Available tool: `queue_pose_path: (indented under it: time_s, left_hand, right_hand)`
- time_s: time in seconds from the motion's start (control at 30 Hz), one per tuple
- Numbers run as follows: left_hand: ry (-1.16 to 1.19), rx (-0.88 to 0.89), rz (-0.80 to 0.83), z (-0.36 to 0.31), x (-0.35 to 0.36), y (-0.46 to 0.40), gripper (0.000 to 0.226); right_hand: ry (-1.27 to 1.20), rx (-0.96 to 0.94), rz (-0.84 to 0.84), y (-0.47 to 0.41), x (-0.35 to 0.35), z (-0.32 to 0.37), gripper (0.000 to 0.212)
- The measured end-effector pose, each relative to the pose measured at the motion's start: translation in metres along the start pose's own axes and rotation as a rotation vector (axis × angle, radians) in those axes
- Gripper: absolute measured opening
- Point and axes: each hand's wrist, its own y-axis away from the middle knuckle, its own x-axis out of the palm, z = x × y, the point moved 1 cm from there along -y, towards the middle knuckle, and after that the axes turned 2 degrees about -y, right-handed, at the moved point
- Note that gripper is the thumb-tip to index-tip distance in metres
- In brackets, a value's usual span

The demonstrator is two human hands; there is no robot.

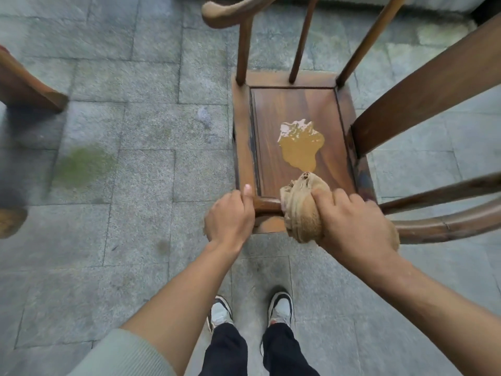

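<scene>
A brown wooden armchair stands in front of me, its seat (273,126) showing a puddle of yellow-brown liquid (301,150) near the middle. My left hand (230,215) grips the near end of the chair's armrest (267,205), thumb pointing up along it. My right hand (352,223) holds a bunched tan cloth (298,210) just right of the left hand. The cloth's top sits at the near edge of the puddle.
Grey stone paving (122,158) lies all around, with a green stain (81,166) at the left. Part of another wooden piece of furniture (24,85) shows at the left edge. The chair's back slats and right armrest (447,226) rise around the seat. My shoes (280,308) stand below.
</scene>
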Motion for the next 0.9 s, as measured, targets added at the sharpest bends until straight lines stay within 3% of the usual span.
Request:
queue_pose_path:
  time_s: [0.3,0.43,0.5,0.57,0.63,0.73,0.8,0.9]
  left_hand:
    - [-0.076,-0.033,-0.034,0.01,0.004,-0.007,0.078]
    - [-0.096,-0.049,-0.043,0.005,0.008,-0.008,0.07]
    - [-0.108,-0.078,-0.057,-0.004,0.006,-0.004,0.062]
    - [-0.183,0.032,-0.075,-0.033,0.003,0.007,0.056]
    - [-0.203,0.298,-0.065,-0.09,0.004,0.026,0.049]
    - [-0.031,0.565,0.092,-0.193,0.021,0.06,0.048]
    - [0.055,0.521,0.22,-0.248,0.036,0.077,0.054]
    - [0.106,0.244,0.309,-0.276,0.054,0.082,0.077]
  right_hand:
    - [-0.196,-0.114,-0.011,-0.044,0.004,0.038,0.092]
    - [-0.171,-0.083,-0.142,-0.007,0.015,-0.016,0.072]
    - [-0.145,-0.031,-0.285,0.025,0.022,-0.062,0.069]
    - [-0.115,-0.003,-0.478,0.053,0.028,-0.113,0.067]
    - [-0.073,0.009,-0.627,0.067,0.029,-0.162,0.06]
    - [-0.091,0.044,-0.781,0.057,0.023,-0.214,0.047]
    - [-0.147,0.091,-0.849,0.05,0.021,-0.23,0.044]
    - [-0.325,0.203,-0.932,0.054,0.032,-0.218,0.044]
